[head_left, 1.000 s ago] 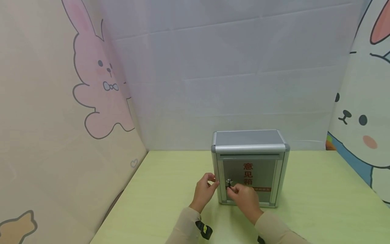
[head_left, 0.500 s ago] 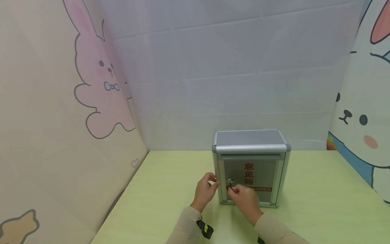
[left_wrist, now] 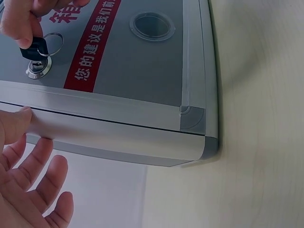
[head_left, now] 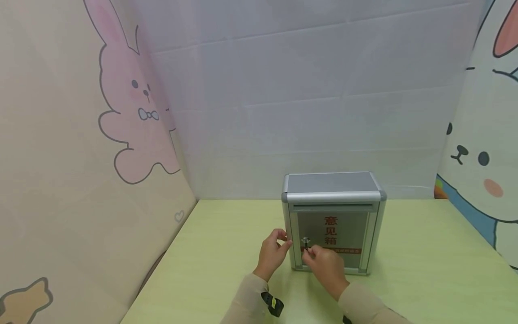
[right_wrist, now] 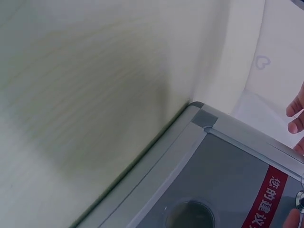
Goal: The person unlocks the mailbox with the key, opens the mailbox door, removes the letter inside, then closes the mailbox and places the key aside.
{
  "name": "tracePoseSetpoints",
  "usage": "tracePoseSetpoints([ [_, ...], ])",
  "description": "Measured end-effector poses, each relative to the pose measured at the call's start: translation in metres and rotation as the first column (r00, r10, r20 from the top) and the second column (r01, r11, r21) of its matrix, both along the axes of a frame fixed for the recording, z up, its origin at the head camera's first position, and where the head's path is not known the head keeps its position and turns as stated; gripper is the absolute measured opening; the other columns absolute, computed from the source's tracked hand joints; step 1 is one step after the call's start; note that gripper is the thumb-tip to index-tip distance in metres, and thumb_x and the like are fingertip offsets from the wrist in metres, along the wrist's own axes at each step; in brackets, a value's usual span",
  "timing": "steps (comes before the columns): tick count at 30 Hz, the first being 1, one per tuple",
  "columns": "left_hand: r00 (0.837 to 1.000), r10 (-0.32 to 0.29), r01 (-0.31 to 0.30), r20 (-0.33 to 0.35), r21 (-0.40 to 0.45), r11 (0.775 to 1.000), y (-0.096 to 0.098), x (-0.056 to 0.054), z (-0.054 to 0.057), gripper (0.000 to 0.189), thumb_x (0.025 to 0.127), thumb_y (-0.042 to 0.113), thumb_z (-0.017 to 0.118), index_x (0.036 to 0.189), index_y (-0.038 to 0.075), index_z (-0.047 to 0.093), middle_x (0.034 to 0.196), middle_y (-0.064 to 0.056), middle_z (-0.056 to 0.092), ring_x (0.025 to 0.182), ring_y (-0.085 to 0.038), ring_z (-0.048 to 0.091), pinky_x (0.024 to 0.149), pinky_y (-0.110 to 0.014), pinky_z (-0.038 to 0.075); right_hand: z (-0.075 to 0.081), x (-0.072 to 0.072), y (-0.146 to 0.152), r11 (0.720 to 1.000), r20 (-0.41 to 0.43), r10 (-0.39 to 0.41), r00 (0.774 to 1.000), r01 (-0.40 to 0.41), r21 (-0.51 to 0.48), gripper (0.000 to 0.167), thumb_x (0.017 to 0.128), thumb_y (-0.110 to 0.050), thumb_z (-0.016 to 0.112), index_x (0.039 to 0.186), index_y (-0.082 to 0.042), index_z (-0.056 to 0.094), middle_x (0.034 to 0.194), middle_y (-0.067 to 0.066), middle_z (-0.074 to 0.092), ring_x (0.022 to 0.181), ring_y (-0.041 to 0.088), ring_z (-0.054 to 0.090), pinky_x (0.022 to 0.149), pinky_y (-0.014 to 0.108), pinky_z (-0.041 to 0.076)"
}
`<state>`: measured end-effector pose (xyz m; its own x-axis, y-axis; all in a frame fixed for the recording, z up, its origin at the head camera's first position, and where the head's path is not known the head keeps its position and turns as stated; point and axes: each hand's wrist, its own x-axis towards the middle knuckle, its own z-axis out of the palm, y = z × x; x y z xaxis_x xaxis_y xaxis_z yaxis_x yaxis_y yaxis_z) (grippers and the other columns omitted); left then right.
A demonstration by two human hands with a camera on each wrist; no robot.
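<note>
A grey metal suggestion box [head_left: 332, 211] stands upright on the table, with red lettering and a silver lock [left_wrist: 39, 67] on its front. My right hand [head_left: 325, 265] pinches a black-headed key [left_wrist: 35, 49] at the lock; a metal ring hangs from the key. The key's blade is hidden, apparently in the lock. My left hand [head_left: 271, 254] rests thumb and fingertips on the box's left side, beside the front edge, its other fingers spread loosely. In the right wrist view only fingertips show at the right border.
The pale yellow-green table [head_left: 226, 234] extends to either side of the box. A white cloth wall [head_left: 307, 112] hangs behind it, with cartoon-printed walls at left and right. A round window [left_wrist: 152, 26] sits in the box's front. Straps circle both wrists.
Both hands keep their places at the box, and the right hand stays on the key. The whole view shifts very slightly; the box has not visibly moved on the table.
</note>
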<state>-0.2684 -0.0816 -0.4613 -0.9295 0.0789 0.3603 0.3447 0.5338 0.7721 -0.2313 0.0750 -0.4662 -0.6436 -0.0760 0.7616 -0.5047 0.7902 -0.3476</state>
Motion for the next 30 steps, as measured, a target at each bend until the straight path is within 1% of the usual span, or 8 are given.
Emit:
tracePoseSetpoints([
  [3,1.000,0.001,-0.001,0.005,0.006,1.000,0.0000,0.0001,0.0000,0.015,0.088,0.008,0.069,0.096,0.005,0.057,0.091,-0.009,0.066,0.058,-0.004,0.045,0.054,-0.023,0.040,-0.0008,-0.0018,0.0015,0.998,-0.084,-0.014,0.996,0.019,0.064,0.033,0.072,-0.013,0.063,0.055,-0.020,0.037,0.046,-0.015,0.025,0.046,-0.006,0.013,0.039,0.017,0.015],
  [5,1.000,0.001,-0.001,0.006,0.008,1.000,-0.0001,0.0001,-0.0004,0.015,0.088,0.008,0.068,0.097,0.005,0.057,0.091,-0.009,0.066,0.058,-0.004,0.045,0.054,-0.023,0.041,-0.0009,-0.0024,0.0020,0.996,-0.104,-0.015,0.995,0.024,0.085,0.032,0.073,-0.015,0.062,0.055,-0.020,0.035,0.047,-0.016,0.023,0.046,-0.005,0.013,0.039,0.017,0.014],
  [8,1.000,0.001,-0.001,0.001,0.007,1.000,-0.0004,-0.0001,-0.0011,0.015,0.088,0.008,0.068,0.096,0.004,0.057,0.092,-0.009,0.066,0.059,-0.005,0.046,0.055,-0.023,0.041,-0.0006,-0.0025,0.0027,0.994,-0.105,-0.018,0.994,0.029,0.102,0.030,0.073,-0.016,0.061,0.054,-0.019,0.037,0.046,-0.015,0.024,0.045,-0.005,0.014,0.039,0.017,0.014],
  [12,1.000,0.003,-0.003,-0.005,0.007,1.000,-0.0006,-0.0008,-0.0020,0.014,0.088,0.008,0.068,0.096,0.005,0.057,0.091,-0.009,0.066,0.059,-0.005,0.046,0.055,-0.023,0.041,0.0002,-0.0016,0.0028,0.995,-0.098,-0.009,0.995,0.019,0.101,0.027,0.070,-0.014,0.063,0.054,-0.017,0.042,0.045,-0.014,0.025,0.046,-0.005,0.013,0.039,0.016,0.014],
  [18,1.000,-0.004,0.004,-0.004,0.016,1.000,0.0013,-0.0016,-0.0018,0.014,0.088,0.006,0.067,0.097,0.004,0.057,0.091,-0.009,0.066,0.058,-0.005,0.046,0.055,-0.024,0.042,-0.0047,-0.0030,0.0047,0.996,-0.159,-0.006,0.987,0.021,0.087,0.024,0.062,-0.013,0.067,0.054,-0.018,0.044,0.040,-0.012,0.028,0.049,-0.008,0.008,0.038,0.014,0.012],
  [22,1.000,-0.003,0.003,-0.005,0.022,1.000,0.0017,-0.0021,-0.0018,0.014,0.088,0.006,0.067,0.096,0.005,0.056,0.091,-0.009,0.066,0.058,-0.004,0.045,0.054,-0.023,0.041,-0.0058,-0.0030,0.0053,0.997,-0.176,-0.007,0.984,0.021,0.077,0.022,0.060,-0.013,0.066,0.054,-0.018,0.045,0.039,-0.012,0.030,0.050,-0.009,0.007,0.038,0.014,0.012],
  [26,1.000,0.001,-0.001,0.002,0.022,1.000,0.0016,-0.0023,-0.0017,0.013,0.088,0.006,0.067,0.096,0.005,0.057,0.092,-0.009,0.066,0.059,-0.004,0.045,0.055,-0.023,0.041,-0.0046,-0.0021,0.0051,0.998,-0.160,0.000,0.987,0.012,0.069,0.021,0.060,-0.012,0.067,0.054,-0.018,0.047,0.039,-0.012,0.030,0.050,-0.009,0.007,0.039,0.014,0.012],
  [30,1.000,-0.003,0.004,-0.012,0.015,1.000,0.0009,-0.0016,-0.0018,0.013,0.088,0.006,0.067,0.096,0.005,0.057,0.091,-0.009,0.066,0.060,-0.005,0.047,0.055,-0.024,0.042,-0.0041,-0.0012,0.0050,0.998,-0.142,0.008,0.990,0.001,0.061,0.021,0.059,-0.011,0.068,0.055,-0.017,0.048,0.040,-0.013,0.031,0.050,-0.010,0.006,0.039,0.014,0.012],
])
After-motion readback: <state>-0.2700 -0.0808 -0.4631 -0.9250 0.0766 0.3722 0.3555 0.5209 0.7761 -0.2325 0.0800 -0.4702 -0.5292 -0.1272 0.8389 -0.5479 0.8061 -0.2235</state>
